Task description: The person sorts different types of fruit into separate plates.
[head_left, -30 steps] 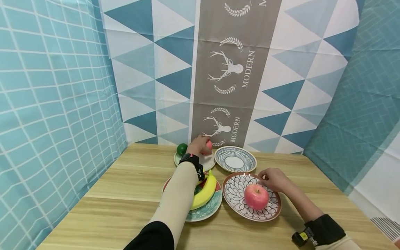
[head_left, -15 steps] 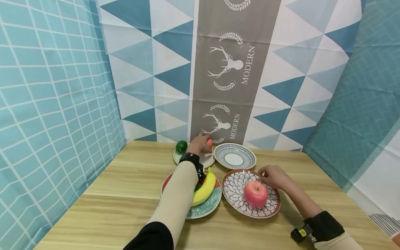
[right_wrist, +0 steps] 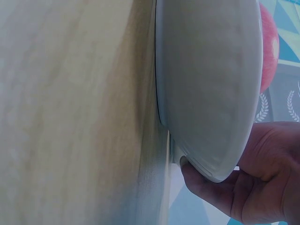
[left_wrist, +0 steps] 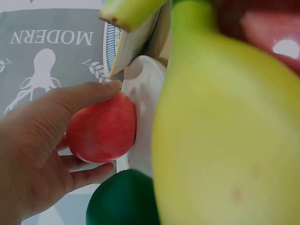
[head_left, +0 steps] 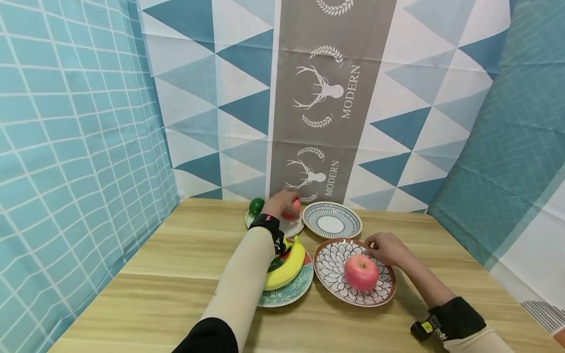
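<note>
Red fruit (left_wrist: pixel 102 129) is clamped between the thumb and fingers of the left hand (head_left: pixel 279 203), over the small white plate (head_left: pixel 293 227), just beside a green fruit (head_left: pixel 256 206); the right hand (head_left: pixel 385 249) pinches the rim of the brown-edged plate (head_left: pixel 328 267), which holds an apple (head_left: pixel 361 272); a banana (head_left: pixel 289 269) lies on the green plate (head_left: pixel 289 295), on the counter (head_left: pixel 176 294).

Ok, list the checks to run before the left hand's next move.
1. Left hand curled round the red fruit: ok.
2. Right hand on the petal-patterned plate: ok; it grips the rim.
3. Pink apple resting in that plate: ok.
4. Red fruit off the pale plate: cannot tell.
5. Red fruit fully visible in the head view: not ok; the left hand partly covers it.
</note>
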Available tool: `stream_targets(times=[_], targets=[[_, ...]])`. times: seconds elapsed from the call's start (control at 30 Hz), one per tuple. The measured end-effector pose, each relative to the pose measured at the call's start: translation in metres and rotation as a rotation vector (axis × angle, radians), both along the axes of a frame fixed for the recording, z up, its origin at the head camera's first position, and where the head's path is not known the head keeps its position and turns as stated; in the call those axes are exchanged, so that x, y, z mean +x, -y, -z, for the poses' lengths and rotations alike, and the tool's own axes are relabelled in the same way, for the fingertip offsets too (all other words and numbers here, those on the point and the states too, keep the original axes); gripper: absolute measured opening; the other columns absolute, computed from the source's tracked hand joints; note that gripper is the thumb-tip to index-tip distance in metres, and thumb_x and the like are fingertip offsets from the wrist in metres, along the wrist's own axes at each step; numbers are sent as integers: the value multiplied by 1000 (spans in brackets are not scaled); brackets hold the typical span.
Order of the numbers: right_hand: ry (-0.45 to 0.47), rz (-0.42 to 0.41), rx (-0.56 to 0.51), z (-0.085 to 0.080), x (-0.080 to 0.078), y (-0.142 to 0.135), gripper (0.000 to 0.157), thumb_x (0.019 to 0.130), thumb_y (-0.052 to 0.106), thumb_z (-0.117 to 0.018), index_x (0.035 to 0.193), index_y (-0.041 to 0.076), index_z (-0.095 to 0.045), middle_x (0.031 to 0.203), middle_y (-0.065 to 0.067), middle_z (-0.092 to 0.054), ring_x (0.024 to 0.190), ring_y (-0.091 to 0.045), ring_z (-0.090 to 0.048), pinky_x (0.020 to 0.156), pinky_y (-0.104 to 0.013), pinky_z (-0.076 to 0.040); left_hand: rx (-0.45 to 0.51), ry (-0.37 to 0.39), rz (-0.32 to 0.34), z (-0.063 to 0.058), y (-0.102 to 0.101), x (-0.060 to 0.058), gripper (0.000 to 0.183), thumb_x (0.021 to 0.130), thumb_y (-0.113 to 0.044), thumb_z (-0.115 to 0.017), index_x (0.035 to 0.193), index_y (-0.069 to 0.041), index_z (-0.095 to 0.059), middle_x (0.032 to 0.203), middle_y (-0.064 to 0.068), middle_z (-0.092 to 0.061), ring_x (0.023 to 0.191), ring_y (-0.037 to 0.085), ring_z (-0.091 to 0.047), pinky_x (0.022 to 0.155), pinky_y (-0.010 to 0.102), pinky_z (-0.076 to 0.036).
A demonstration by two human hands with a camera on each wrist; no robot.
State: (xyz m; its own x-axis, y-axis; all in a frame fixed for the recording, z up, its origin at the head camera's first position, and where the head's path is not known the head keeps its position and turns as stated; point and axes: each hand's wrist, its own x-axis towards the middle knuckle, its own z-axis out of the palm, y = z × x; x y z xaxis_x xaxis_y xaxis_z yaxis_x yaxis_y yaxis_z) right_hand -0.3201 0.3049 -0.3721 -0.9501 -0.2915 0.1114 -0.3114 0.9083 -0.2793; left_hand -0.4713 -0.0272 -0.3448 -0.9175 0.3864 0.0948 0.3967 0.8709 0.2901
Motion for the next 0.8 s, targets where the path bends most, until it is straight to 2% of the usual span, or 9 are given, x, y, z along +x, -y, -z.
stream_targets(times=[0.03, 0.27, 0.43, 0.6, 0.8], targets=[[-6, -2, 2, 0, 0, 0, 5, 94, 13, -81, 95, 9, -78, 74, 2, -64, 70, -16, -54, 63, -33, -46, -2, 5, 8, -4, 1, 5, 61, 87, -25, -86, 142, -15, -62, 138, 16, -54, 116, 31, -56, 99, 42, -51], [15, -4, -25, 1, 0, 1, 5, 94, 13, -80, 96, 9, -79, 72, 2, -62, 66, -15, -54, 57, -30, -47, -64, 32, 38, -4, 5, 2, 59, 87, -27, -86, 140, -16, -63, 135, 12, -57, 119, 27, -55, 99, 39, -51], [5, -10, -17, 0, -1, 0, 5, 94, 12, -80, 97, 8, -79, 73, 1, -63, 68, -15, -54, 59, -31, -47, -86, 75, 35, -6, 5, 3, 60, 87, -30, -86, 141, -17, -62, 133, 10, -59, 119, 26, -55, 100, 38, -51], [-20, -17, -3, -1, -1, -1, 5, 94, 12, -81, 95, 8, -78, 73, 2, -64, 69, -16, -54, 61, -32, -46, -90, 68, 61, -10, 5, 6, 60, 86, -30, -88, 139, -15, -63, 129, 10, -61, 116, 26, -56, 99, 39, -52], [7, -3, -19, -1, 1, -1, 4, 94, 12, -80, 96, 8, -78, 71, 2, -61, 66, -15, -54, 56, -30, -46, -56, 127, 55, -9, 5, 6, 71, 87, -34, -88, 147, -14, -58, 141, 13, -55, 125, 30, -52, 105, 45, -51]])
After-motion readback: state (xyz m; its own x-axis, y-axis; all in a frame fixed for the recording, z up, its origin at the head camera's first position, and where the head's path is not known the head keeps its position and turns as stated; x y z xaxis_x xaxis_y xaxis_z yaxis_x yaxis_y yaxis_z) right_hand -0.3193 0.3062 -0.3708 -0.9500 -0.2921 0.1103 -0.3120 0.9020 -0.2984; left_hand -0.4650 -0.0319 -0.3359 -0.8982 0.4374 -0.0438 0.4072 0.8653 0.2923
